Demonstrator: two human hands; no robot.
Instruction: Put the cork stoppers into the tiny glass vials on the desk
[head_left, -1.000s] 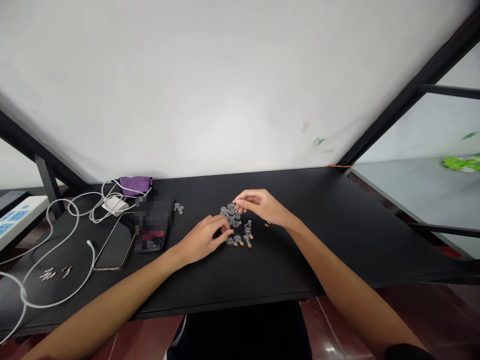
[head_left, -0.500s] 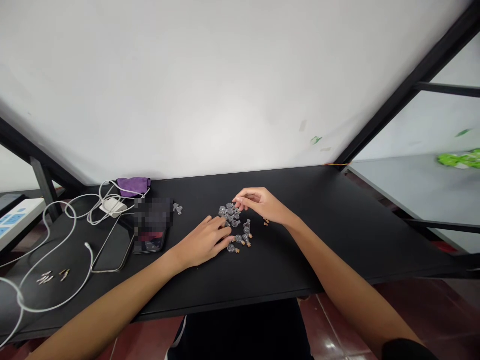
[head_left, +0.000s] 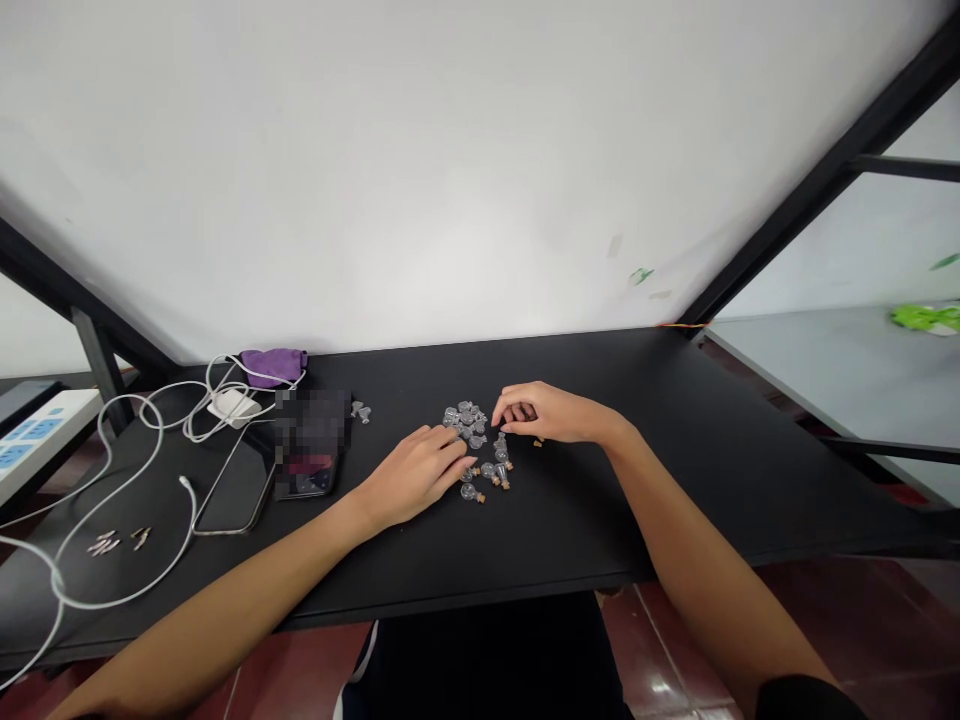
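My left hand [head_left: 421, 474] rests on the black table beside a cluster of tiny clear glass bottles [head_left: 466, 418]. Its fingers lie loosely stretched at the cluster's left edge, thumb apart, nothing visibly held. Above an uncorked bottle [head_left: 500, 443] to the right of the cluster hovers my right hand [head_left: 551, 411]. Its index finger and thumb curve down around the neck with a small gap between their tips. Several corked bottles [head_left: 472, 493] lie just in front. A small loose cork [head_left: 538, 442] shows below my right wrist.
A few more bottles [head_left: 361, 411] lie to the left, near a dark phone [head_left: 307, 475]. Another phone [head_left: 236, 485], a white cable [head_left: 191, 520], a charger [head_left: 233, 407], a purple cloth [head_left: 274, 366] and small metallic pieces [head_left: 105, 544] occupy the left side. A white wall stands behind.
My right hand has moved right and slightly toward me, from the cluster's back edge to the uncorked bottle. My left hand stays nearly in place. The view has shifted slightly.
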